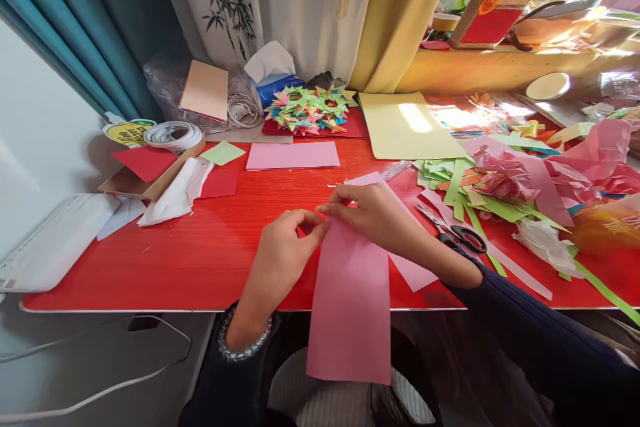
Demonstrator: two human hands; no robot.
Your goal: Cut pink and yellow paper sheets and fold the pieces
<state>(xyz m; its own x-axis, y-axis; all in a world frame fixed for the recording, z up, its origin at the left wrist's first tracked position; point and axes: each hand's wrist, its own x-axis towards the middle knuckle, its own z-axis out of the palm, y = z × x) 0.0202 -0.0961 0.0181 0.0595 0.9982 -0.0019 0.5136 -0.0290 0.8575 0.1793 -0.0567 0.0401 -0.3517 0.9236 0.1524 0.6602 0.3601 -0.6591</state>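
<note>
A long sheet of pink paper hangs over the table's front edge toward my lap. My left hand is closed, thumb and forefinger pinched at the sheet's upper left corner. From the right, my right hand reaches across the top of the sheet and pinches it at the same corner, its fingertips close to those of my left. Another pink piece lies under my right wrist, partly hidden by it. Black-handled scissors rest to the right of my right forearm.
A folded pink sheet lies farther back, before a cluster of folded paper stars. Yellow paper sits behind my hands. Green strips and crumpled pink paper pile up at right. At left stands a cardboard tray beside a white roll.
</note>
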